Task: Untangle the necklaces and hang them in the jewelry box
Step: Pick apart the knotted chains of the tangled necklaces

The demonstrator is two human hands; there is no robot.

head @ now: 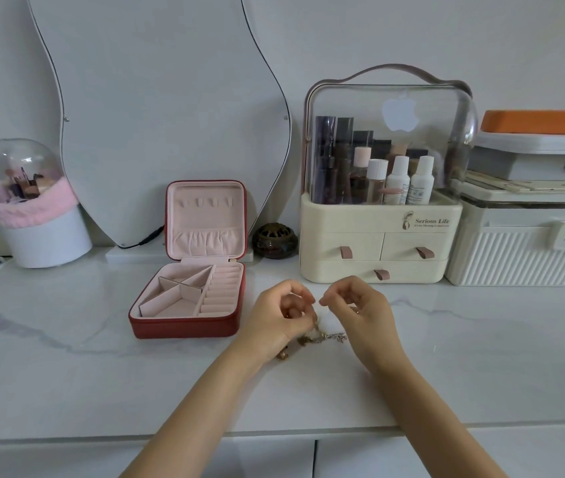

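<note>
A tangle of thin gold necklaces (322,336) lies on the white marble counter between my hands, with part of it lifted. My left hand (279,319) pinches the chains from the left. My right hand (360,308) pinches a fine strand from the right, fingertips close to the left hand's. A small pendant (283,355) rests on the counter under my left wrist. The red jewelry box (188,298) stands open to the left, its pink lid upright showing a row of hooks (205,202) and a gathered pocket. Nothing hangs on the hooks.
A cream cosmetics organizer (377,236) with a clear dome stands right behind my hands. White storage cases (529,250) are at the far right. A curved mirror (157,115), a small dark incense burner (274,240) and a brush holder (36,215) line the back. The counter's front edge (67,438) is near.
</note>
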